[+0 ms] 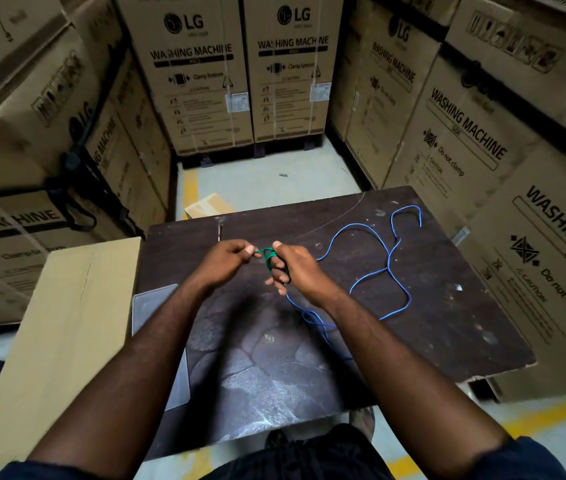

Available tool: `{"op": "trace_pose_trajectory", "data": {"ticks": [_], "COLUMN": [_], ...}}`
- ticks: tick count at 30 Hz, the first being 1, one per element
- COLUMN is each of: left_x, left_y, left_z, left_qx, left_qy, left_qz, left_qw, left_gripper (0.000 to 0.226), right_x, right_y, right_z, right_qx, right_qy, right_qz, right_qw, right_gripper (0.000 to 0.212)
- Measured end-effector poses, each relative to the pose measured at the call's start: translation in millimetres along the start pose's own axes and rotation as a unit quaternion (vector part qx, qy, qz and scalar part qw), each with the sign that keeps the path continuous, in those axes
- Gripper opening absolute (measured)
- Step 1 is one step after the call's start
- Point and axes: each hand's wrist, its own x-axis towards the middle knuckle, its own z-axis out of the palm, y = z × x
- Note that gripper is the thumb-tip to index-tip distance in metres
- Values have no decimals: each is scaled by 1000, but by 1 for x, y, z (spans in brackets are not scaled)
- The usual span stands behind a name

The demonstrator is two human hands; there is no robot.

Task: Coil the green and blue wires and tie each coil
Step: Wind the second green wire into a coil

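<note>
Above the dark surface (pixel 430 306), your right hand (pixel 295 268) grips the green wire (pixel 269 259) coil while your left hand (pixel 227 259) pinches its end, likely to tie it; the blue wire (pixel 378 244) lies loose.

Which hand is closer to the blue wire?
Right. The right hand is just beside the blue wire; the left hand is farther left, pinching the green wire.

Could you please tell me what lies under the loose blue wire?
The blue wire lies directly on the dark scuffed board. Near the person it passes beneath the right hand, which holds the green wire, and the forearm, so that stretch is hidden.
</note>
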Motion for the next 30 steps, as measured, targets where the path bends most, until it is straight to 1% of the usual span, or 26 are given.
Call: {"op": "trace_pose_trajectory", "data": {"ticks": [3,6,8,10,11,13,15,19,21,24,27,30], "left_x": [-2,-7,-11,-13,-15,-20,-27,-35,-37,-37,-38,-39], "left_y": [-14,-19,-24,-28,-29,-30,-28,-26,-22,-14,-7,-1], "left_z": [8,17,22,25,26,30,36,48,55,63,69,73], "left_qx": [21,14,40,106,128,156,166,160,129,29,-90,-147], "left_qy": [7,2,50,113,131,144,149,178,192,200,172,143], "left_qz": [10,32,68,123,151,193,208,165,144,92,48,17], "left_qw": [1000,999,996,980,971,958,952,957,962,975,980,979], "left_gripper": [24,21,19,18,19,20,19,18,15,13,6,7], "right_x": [0,0,1,3,4,5,7,10,13,16,19,20], "right_y": [-3,-6,-8,-9,-10,-13,-17,-24,-24,-24,-24,-24], "right_z": [-1,-2,-3,-3,-3,-2,0,2,2,1,-2,-7], "right_qx": [28,59,84,122,148,195,222,262,266,279,288,277], "right_qy": [20,32,43,57,66,83,97,112,112,120,129,127], "right_qz": [3,8,12,12,9,4,4,11,13,12,5,7], "right_qw": [999,998,995,991,987,977,970,959,957,953,949,952], "right_gripper": [43,43,44,43,43,42,41,42,43,43,42,42]}}
